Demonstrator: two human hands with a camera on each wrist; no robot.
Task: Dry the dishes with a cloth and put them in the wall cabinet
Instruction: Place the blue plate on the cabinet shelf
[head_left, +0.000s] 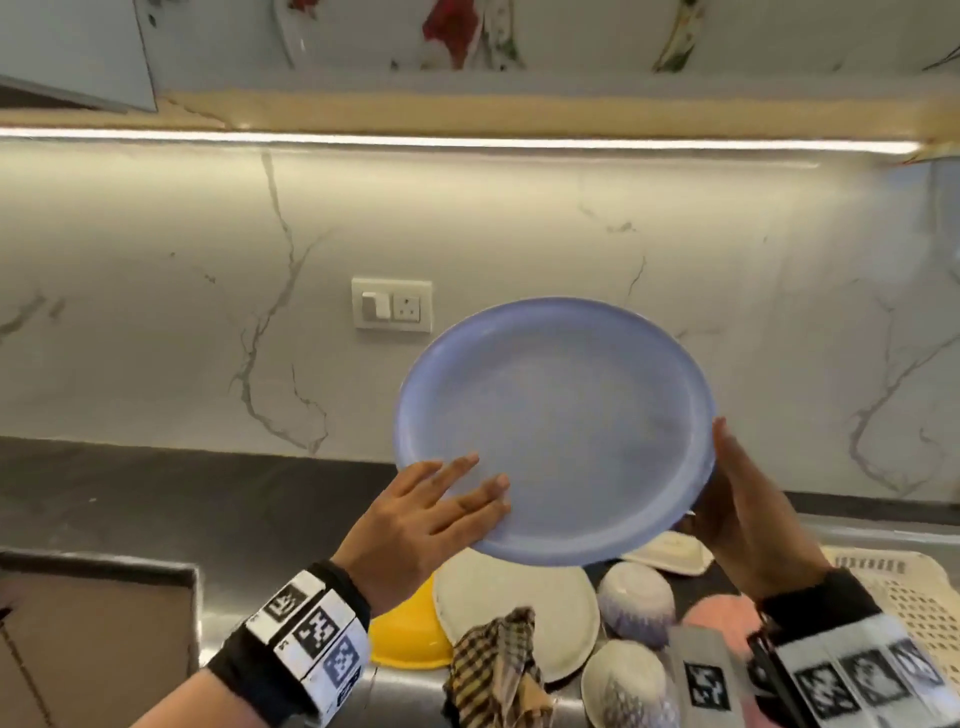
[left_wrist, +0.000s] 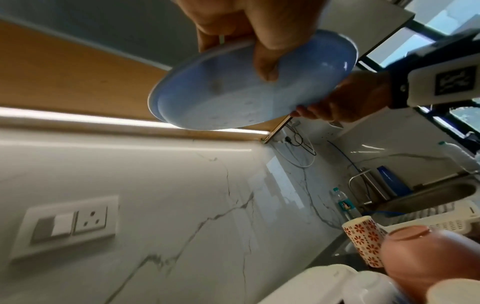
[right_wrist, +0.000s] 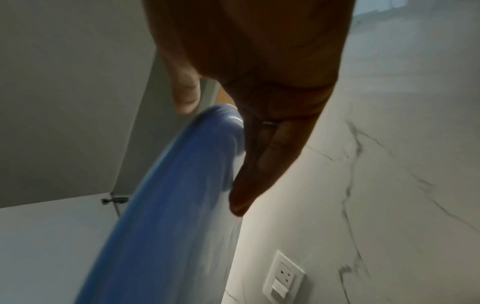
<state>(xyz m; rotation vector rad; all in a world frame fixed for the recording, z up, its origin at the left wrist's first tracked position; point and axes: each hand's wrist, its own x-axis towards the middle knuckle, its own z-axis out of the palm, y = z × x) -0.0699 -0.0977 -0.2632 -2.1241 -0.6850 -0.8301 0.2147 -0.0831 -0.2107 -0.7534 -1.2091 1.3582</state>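
A round blue plate (head_left: 556, 431) is held up, tilted, in front of the marble backsplash, above the other dishes. My left hand (head_left: 415, 519) pinches its lower left rim, fingers lying on the face. In the left wrist view the thumb (left_wrist: 265, 61) presses the plate (left_wrist: 233, 98). My right hand (head_left: 743, 499) holds the right rim; in the right wrist view its thumb (right_wrist: 185, 92) and fingers (right_wrist: 259, 164) clasp the plate's edge (right_wrist: 168, 205). A checked cloth (head_left: 493, 670) lies loose on the dishes below. The wall cabinet's underside (head_left: 467, 111) runs overhead, with its door (head_left: 72, 52) open at top left.
Below the plate lie a yellow bowl (head_left: 410, 639), a white plate (head_left: 519, 608), patterned bowls (head_left: 636, 597) and a cream basket (head_left: 909, 587). A wall socket (head_left: 392, 305) sits behind. A cardboard box (head_left: 93, 639) stands at left. A flowered mug (left_wrist: 363, 236) and the sink (left_wrist: 428, 195) are to the right.
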